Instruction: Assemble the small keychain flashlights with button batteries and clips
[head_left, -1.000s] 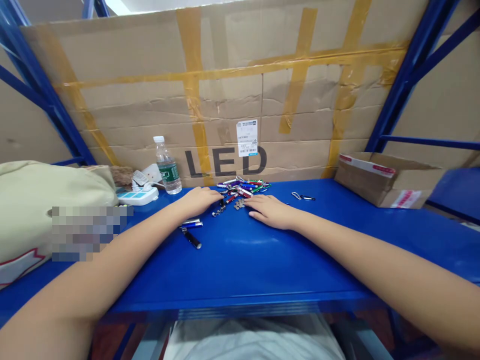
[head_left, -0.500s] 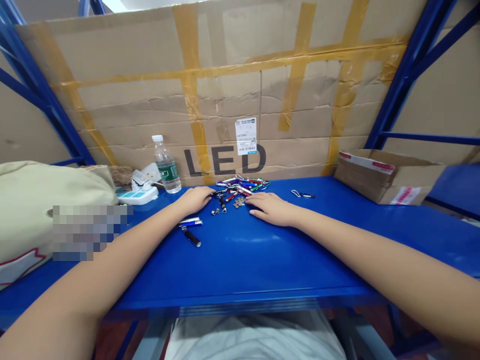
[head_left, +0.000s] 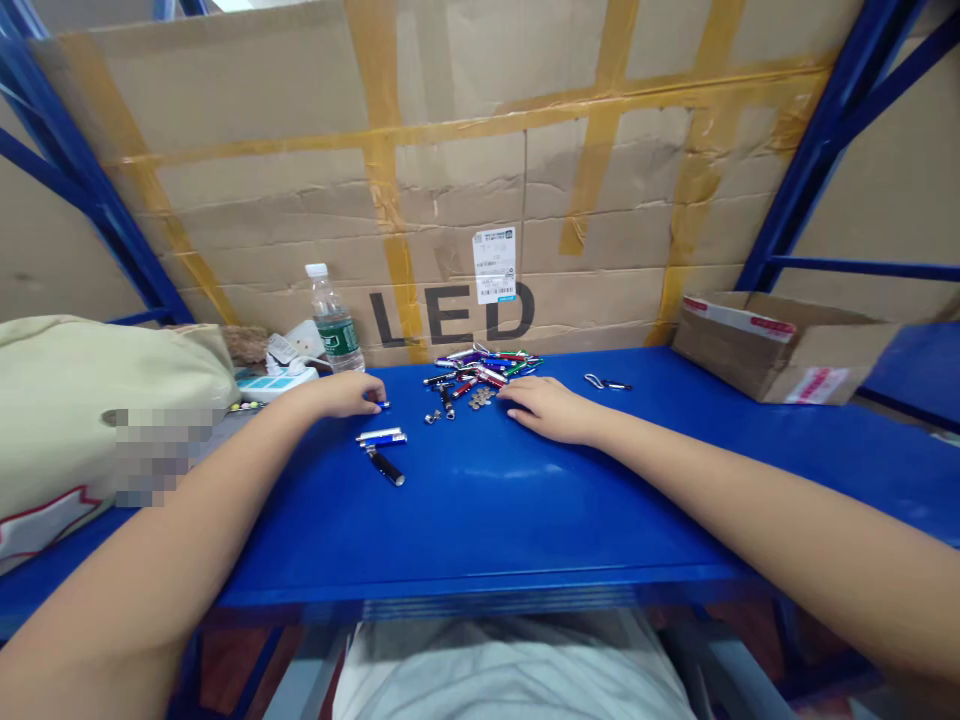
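While the smooth blue metal bench (head_left: pixel 480 520) carries a heap of slim metal keychain flashlights (head_left: pixel 480 370), your open right grip (head_left: pixel 547 410) lies flat just beside it; your curled left grip (head_left: pixel 341 395) touches a tiny blue cylinder (head_left: pixel 384 404), hold unclear.

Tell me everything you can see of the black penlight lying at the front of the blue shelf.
The black penlight is a slim, glossy cylinder, apparently metal, with a small silvery tip at its near end. It lies flat and slanted on the blue shelf, its far end pointing toward two blue-and-silver penlights; whether it touches them is too small to tell. No hand touches it: the left hand is beyond it and to its left.
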